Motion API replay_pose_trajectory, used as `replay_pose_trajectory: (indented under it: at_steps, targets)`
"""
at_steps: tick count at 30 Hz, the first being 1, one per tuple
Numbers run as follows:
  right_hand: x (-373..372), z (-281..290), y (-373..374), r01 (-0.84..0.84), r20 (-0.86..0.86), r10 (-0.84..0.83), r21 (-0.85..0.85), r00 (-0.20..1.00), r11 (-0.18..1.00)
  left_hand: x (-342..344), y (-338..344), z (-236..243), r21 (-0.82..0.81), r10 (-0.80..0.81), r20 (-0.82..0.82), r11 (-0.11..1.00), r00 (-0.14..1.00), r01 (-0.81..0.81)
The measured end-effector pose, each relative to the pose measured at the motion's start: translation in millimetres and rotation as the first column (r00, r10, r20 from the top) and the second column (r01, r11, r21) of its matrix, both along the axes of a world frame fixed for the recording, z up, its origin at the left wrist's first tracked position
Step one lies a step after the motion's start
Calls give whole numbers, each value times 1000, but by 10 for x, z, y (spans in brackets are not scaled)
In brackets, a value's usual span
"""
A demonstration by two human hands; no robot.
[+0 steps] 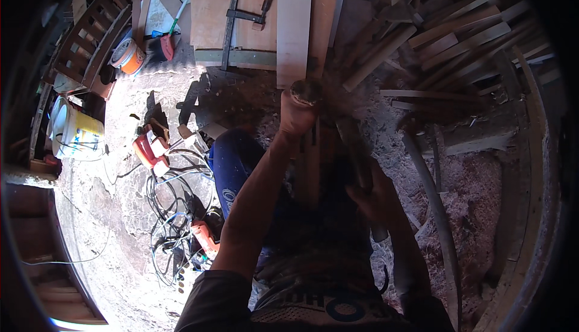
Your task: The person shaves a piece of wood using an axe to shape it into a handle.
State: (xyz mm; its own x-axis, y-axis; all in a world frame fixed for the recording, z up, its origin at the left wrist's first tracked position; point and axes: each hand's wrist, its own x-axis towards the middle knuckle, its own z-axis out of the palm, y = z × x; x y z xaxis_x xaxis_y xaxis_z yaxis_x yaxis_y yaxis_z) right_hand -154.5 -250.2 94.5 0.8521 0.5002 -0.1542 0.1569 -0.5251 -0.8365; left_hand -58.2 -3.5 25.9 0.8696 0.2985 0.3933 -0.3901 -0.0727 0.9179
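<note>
My left hand (297,114) is closed around something with a dusty, rounded top (306,92), close to the near ends of the boards; its kind is too dark to tell. My right hand (375,196) is wrapped round a long, grey, tube-like thing (353,142), which slants up toward the left hand; shadow hides where its far end leads. Between my knees stands a narrow piece of wood (307,172) with dark slots. Just beyond the left hand lies a pale plank (294,30), and beside it a bar clamp (247,15) rests on a wide board (208,15).
Cut timber (458,36) is piled at the far right. On the floor at left are tangled cables (169,211), an orange power tool (205,239) and a red tool (148,148). Buckets (78,133) stand farther left. A curved hose (437,211) runs along my right side.
</note>
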Motion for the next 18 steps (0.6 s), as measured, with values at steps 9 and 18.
replay_pose_trajectory:
  at_steps: [9, 18]
  targets:
    - [309, 707, 359, -143, 492, 140, -33, 859, 989, 19, 57, -133, -49, -17, 16, 999, 1000, 18]
    - [582, 618, 595, -117, 541, 286, -325, 791, 938, 42, -9, -120, 38, -28, 140, 999, 990, 23]
